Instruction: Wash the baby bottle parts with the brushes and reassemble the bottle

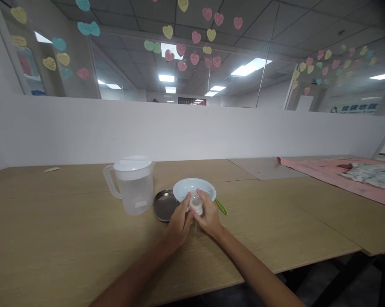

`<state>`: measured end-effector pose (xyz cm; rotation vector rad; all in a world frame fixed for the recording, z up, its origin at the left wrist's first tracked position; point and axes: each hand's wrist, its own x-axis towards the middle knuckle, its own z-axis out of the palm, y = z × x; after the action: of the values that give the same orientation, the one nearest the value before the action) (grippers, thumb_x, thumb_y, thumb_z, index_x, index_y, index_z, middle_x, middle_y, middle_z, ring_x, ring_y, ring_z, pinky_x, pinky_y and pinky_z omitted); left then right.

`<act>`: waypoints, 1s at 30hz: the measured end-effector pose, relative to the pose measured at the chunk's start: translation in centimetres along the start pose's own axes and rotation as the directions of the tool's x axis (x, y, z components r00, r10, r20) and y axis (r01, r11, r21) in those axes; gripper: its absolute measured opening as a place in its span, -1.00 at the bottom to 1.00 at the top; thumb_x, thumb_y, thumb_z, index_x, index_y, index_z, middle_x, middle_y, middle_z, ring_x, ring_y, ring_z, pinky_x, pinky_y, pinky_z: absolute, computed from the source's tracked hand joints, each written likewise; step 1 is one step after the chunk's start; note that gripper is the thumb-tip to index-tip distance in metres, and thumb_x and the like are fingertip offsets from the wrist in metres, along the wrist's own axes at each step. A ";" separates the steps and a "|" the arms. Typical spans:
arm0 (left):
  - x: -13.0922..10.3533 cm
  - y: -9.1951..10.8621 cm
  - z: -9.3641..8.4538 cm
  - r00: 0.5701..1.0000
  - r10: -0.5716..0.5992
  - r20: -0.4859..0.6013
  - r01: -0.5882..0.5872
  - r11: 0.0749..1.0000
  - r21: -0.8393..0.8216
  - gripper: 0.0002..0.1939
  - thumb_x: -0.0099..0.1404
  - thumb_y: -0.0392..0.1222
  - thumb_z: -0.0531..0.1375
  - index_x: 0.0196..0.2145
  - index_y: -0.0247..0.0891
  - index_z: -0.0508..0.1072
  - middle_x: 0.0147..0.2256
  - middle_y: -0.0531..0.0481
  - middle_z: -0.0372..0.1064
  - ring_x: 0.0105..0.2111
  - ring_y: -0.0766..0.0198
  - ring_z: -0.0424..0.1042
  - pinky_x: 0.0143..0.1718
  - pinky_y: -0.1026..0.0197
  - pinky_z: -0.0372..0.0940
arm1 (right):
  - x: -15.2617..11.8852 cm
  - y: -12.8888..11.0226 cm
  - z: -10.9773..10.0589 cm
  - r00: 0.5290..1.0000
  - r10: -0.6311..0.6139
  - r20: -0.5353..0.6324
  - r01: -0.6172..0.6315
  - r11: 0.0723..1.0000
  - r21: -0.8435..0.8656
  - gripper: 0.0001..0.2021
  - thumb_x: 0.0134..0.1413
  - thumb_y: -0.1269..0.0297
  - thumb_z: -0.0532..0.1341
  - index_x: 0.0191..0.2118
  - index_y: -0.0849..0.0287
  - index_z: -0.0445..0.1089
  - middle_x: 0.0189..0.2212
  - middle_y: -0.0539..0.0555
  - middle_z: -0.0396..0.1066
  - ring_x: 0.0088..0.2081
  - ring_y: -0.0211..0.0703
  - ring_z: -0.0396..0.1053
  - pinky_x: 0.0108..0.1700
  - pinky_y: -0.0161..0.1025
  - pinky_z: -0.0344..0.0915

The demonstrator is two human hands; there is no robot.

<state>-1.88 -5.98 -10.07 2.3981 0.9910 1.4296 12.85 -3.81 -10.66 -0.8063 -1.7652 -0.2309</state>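
Both hands meet at the middle of the table around a small clear, dome-topped piece with a white ring, which looks like a baby bottle nipple in its collar (196, 206). My left hand (178, 222) grips it from the left, fingers closed against its side. From the right, my right hand (209, 215) presses fingers and thumb to it. Just behind them is a white bowl (194, 182), partly covered by the fingers. A green handle (221, 206) sticks out at the bowl's right; its other end is hidden. Beside my left hand lies a round metal dish (164, 207).
A lidded clear plastic pitcher (136, 189) stands left of the dish, its handle pointing left. Pink cloth (326, 177) with a patterned cloth (373, 175) on it lies at the far right. A white wall (179, 132) borders the wooden table's (67, 230) back.
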 end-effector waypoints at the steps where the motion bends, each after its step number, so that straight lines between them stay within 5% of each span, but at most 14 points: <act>1: -0.2 -0.1 0.2 1.000 -0.009 -0.007 0.009 1.000 -0.004 -0.49 0.38 -0.19 -0.10 0.25 -0.18 -0.11 0.22 -0.15 0.00 0.19 0.16 0.06 0.16 0.04 0.07 | 0.0 0.0 0.1 1.000 0.006 -0.019 -0.006 1.000 -0.004 -0.44 0.05 0.17 0.12 0.18 0.18 0.05 0.03 0.24 0.24 0.05 0.01 0.23 0.00 -0.03 0.28; 9: -0.4 0.0 0.3 0.999 0.016 -0.031 -0.015 1.000 0.002 -0.49 0.37 -0.18 -0.07 0.24 -0.18 -0.05 0.16 -0.17 0.12 0.14 0.13 0.14 0.12 -0.01 0.09 | -0.9 0.4 0.8 0.991 0.094 -0.094 -0.089 0.994 0.054 -0.42 0.01 0.10 0.17 0.12 0.22 0.05 -0.06 0.26 0.27 -0.08 0.01 0.29 -0.19 -0.10 0.37; 18: -0.5 0.1 -0.1 1.000 0.011 0.013 -0.010 0.999 -0.046 -0.48 0.36 -0.16 -0.07 0.25 -0.19 -0.06 0.13 -0.19 0.16 0.10 0.14 0.19 0.09 0.02 0.12 | -1.1 0.4 0.8 0.993 0.089 -0.074 -0.085 0.995 0.057 -0.42 0.04 0.08 0.13 0.14 0.21 0.03 -0.01 0.25 0.28 -0.05 0.00 0.32 -0.09 -0.07 0.33; 25: -0.5 -0.1 0.5 0.996 0.037 -0.078 -0.039 0.999 -0.026 -0.52 0.36 -0.20 -0.05 0.22 -0.17 0.01 0.16 -0.16 0.10 0.16 0.14 0.08 0.15 -0.03 0.04 | -0.8 0.2 0.8 0.994 0.088 -0.063 -0.084 0.995 0.061 -0.49 0.04 0.13 0.15 0.10 0.19 0.11 -0.06 0.22 0.36 -0.06 -0.01 0.35 -0.06 -0.06 0.33; 30: -0.5 0.0 0.4 0.996 0.070 -0.062 -0.072 0.997 -0.028 -0.51 0.36 -0.25 -0.09 0.23 -0.21 -0.02 0.10 -0.21 0.17 0.08 0.15 0.19 0.05 0.02 0.17 | -0.9 -0.1 1.0 0.988 0.124 -0.093 -0.118 0.991 0.069 -0.49 0.01 0.13 0.17 0.08 0.20 0.12 -0.09 0.23 0.37 -0.09 0.00 0.37 -0.09 -0.07 0.34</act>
<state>-1.73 -6.21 -10.69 2.4040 0.8987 1.5389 12.08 -3.70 -11.77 -0.8398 -1.6184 -0.1309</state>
